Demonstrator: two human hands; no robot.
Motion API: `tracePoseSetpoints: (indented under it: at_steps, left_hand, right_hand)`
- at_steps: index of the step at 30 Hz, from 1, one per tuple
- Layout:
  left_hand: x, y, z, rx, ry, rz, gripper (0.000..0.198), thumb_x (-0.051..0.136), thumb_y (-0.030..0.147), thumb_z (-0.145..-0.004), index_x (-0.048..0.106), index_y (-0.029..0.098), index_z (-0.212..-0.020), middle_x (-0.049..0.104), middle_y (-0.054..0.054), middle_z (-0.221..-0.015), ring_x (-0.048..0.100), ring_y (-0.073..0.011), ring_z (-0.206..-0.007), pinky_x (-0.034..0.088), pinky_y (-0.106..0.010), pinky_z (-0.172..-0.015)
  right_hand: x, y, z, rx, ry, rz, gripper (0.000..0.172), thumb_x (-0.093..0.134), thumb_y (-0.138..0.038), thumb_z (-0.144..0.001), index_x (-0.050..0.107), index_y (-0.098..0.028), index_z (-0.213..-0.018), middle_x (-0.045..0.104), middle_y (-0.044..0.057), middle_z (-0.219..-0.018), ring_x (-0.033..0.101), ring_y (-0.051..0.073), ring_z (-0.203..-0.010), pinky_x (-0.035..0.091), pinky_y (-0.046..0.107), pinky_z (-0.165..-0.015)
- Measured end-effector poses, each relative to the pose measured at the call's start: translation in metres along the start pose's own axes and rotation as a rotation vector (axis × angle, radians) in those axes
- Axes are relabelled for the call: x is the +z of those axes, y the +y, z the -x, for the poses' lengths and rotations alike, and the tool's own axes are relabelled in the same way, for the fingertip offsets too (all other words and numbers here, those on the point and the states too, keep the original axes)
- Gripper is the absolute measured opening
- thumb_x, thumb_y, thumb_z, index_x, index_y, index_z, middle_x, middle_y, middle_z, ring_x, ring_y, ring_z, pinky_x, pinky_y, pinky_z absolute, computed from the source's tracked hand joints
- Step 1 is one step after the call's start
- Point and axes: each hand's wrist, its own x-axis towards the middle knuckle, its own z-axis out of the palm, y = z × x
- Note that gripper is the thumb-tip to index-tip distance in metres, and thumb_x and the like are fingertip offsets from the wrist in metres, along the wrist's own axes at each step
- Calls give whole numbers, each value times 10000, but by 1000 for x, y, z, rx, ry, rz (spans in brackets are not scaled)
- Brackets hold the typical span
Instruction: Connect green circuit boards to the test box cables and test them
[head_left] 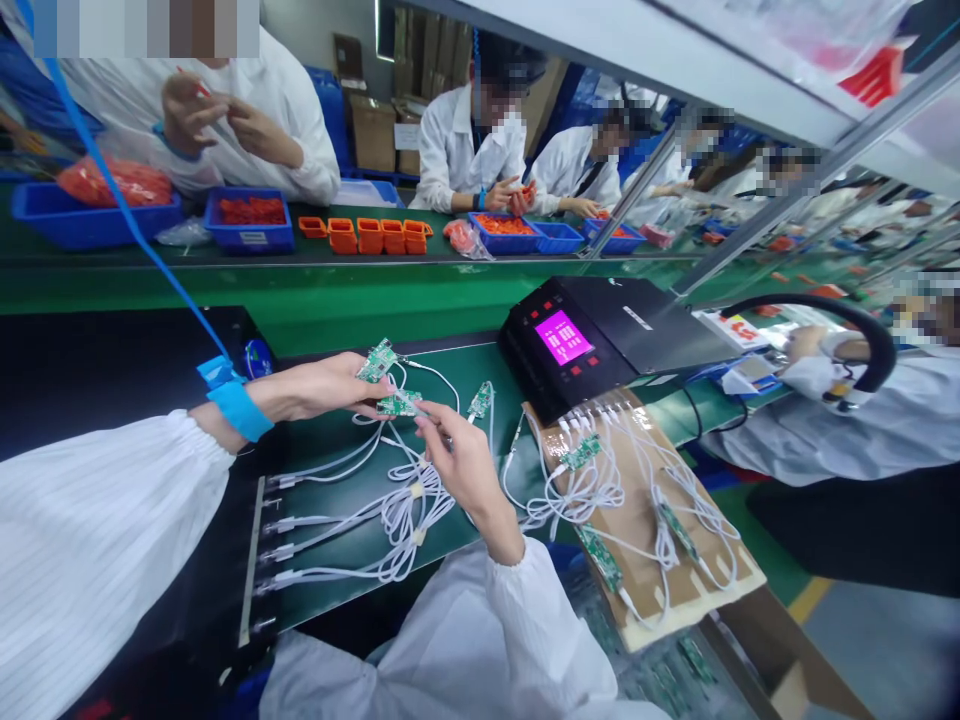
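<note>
My left hand (330,385), with a blue band at its wrist, is closed on a green circuit board (400,404). A second green circuit board (377,362) rests at its fingertips, with a white cable running off it. My right hand (466,462) pinches a white cable plug at the edge of the lower board; whether the plug is seated I cannot tell. Just right of my hands, another board (481,400) lies on the green bench with a cable attached. Bundled white cables (416,505) lie below my hands.
A black tester (622,330) with a lit pink screen (564,338) stands at right. Before it, wired boards (600,558) lie on cardboard (712,590). A black box (187,560) with cable ports is at left. Co-workers sit across the line behind blue bins (251,238).
</note>
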Motion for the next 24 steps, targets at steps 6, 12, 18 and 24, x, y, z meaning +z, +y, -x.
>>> tracePoseSetpoints:
  at_steps: [6, 12, 18, 24]
  left_hand:
    - [1, 3, 5, 12, 58, -96, 372, 945, 463, -545, 743, 179, -675, 763, -60, -767, 741, -229, -792, 633, -367, -835]
    - [1, 7, 7, 15, 98, -123, 384, 956, 484, -517, 727, 190, -610, 771, -73, -733, 761, -250, -761, 633, -337, -741]
    - [0, 4, 3, 28, 127, -138, 364, 944, 482, -540, 745, 194, -640, 776, -75, -737, 762, -252, -745, 636, -348, -732]
    - [3, 7, 4, 29, 161, -133, 357, 944, 489, -549, 736, 204, -604, 775, -78, -725, 752, -253, -724, 634, -360, -721]
  right_hand:
    - [10, -4, -1, -171, 90, 139, 288, 521, -285, -1069, 745, -227, -1241, 664, 54, -942, 630, 138, -811, 534, 262, -748]
    - [21, -3, -4, -139, 181, 155, 254, 554, -294, -1051, 753, -224, -1192, 553, 20, -874, 553, 121, -725, 514, 256, -666]
    - [26, -7, -9, -151, 187, 114, 206, 554, -265, -1033, 731, -209, -1121, 547, 28, -915, 585, 127, -779, 550, 269, -732]
    - [31, -8, -11, -143, 193, 125, 200, 553, -275, -1034, 731, -219, -1105, 561, 33, -945, 610, 128, -804, 562, 266, -746]
